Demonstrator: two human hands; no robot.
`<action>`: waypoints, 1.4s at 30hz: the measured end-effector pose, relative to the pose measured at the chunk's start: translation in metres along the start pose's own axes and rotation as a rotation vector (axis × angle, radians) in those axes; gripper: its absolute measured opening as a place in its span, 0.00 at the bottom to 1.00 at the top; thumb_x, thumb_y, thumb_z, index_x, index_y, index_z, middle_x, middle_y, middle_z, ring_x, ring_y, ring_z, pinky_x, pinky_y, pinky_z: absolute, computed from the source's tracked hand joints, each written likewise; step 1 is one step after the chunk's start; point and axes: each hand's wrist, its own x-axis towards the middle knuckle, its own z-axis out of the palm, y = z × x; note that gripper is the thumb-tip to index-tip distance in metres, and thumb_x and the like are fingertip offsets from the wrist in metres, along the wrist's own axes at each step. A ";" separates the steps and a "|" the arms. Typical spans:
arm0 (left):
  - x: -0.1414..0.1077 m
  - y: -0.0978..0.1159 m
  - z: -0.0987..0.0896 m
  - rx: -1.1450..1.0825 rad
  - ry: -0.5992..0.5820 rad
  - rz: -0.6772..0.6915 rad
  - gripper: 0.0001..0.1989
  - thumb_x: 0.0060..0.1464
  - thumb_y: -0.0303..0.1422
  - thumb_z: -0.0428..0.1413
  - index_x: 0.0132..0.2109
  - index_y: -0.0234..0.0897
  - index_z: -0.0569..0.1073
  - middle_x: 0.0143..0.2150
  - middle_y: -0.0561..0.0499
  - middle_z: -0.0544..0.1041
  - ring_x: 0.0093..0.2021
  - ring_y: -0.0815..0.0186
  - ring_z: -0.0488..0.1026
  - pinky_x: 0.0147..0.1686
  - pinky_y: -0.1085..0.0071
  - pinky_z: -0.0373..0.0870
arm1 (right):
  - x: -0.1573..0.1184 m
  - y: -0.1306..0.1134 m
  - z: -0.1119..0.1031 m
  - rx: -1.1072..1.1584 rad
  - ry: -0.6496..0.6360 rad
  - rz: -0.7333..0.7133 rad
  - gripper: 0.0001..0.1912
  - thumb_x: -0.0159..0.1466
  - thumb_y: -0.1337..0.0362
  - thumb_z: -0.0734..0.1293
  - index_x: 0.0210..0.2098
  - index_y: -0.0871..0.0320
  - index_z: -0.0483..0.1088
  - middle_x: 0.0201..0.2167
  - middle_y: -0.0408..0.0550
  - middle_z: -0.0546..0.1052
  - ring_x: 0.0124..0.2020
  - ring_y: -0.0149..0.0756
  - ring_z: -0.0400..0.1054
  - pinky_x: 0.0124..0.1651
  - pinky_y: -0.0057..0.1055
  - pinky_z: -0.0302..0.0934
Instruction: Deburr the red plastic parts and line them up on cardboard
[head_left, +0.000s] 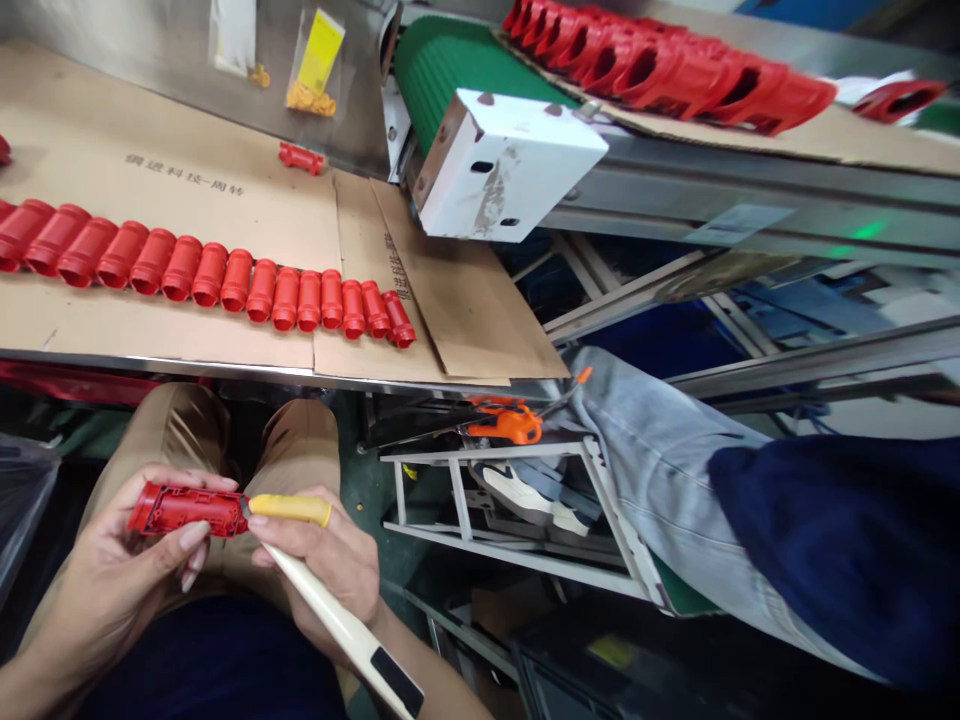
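Observation:
Above my lap, my left hand (124,555) grips a red plastic housing (199,510) by its far end, thumb along the near edge. Its open side, with ribs and slots inside, faces up. Wrapped round a long cream-handled tool (334,610) with a dark patch near its end is my right hand (330,555). A yellow finger cot (289,508) covers that hand's index finger. The tool's tip is at the right end of the housing, mostly hidden by the fingers, so its kind cannot be made out.
A row of similar red housings (180,268) stands on the cardboard-covered table (247,225). More red parts (675,75) lie on a green conveyor (442,70). Bags of yellow finger cots (311,98) hang behind. Orange-handled scissors (514,425) and a seated person's leg (660,450) are at right.

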 end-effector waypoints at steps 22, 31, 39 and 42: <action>0.006 -0.007 -0.007 0.080 0.010 0.041 0.21 0.42 0.39 0.80 0.41 0.40 0.83 0.40 0.50 0.87 0.26 0.67 0.80 0.28 0.75 0.83 | 0.003 -0.012 -0.008 0.228 -0.104 0.186 0.02 0.73 0.66 0.74 0.45 0.57 0.80 0.40 0.50 0.89 0.43 0.36 0.84 0.51 0.29 0.79; 0.012 -0.018 -0.034 0.395 -0.197 0.433 0.14 0.54 0.28 0.73 0.44 0.47 0.80 0.50 0.51 0.88 0.51 0.56 0.87 0.50 0.68 0.86 | -0.007 0.003 0.007 -0.085 0.066 -0.027 0.16 0.70 0.75 0.72 0.56 0.61 0.79 0.46 0.57 0.85 0.42 0.41 0.79 0.45 0.34 0.81; 0.009 -0.017 -0.031 0.424 -0.140 0.370 0.14 0.50 0.32 0.75 0.42 0.47 0.82 0.47 0.51 0.88 0.48 0.55 0.88 0.46 0.70 0.86 | -0.007 0.003 0.004 -0.147 -0.036 -0.060 0.16 0.71 0.76 0.69 0.57 0.64 0.75 0.45 0.61 0.84 0.45 0.43 0.80 0.49 0.39 0.80; 0.004 -0.014 -0.019 0.305 -0.043 0.224 0.15 0.47 0.37 0.77 0.40 0.45 0.82 0.44 0.51 0.88 0.39 0.58 0.87 0.37 0.72 0.86 | -0.009 0.004 0.003 -0.242 -0.105 -0.146 0.18 0.72 0.76 0.68 0.60 0.64 0.74 0.49 0.64 0.84 0.46 0.45 0.80 0.47 0.41 0.80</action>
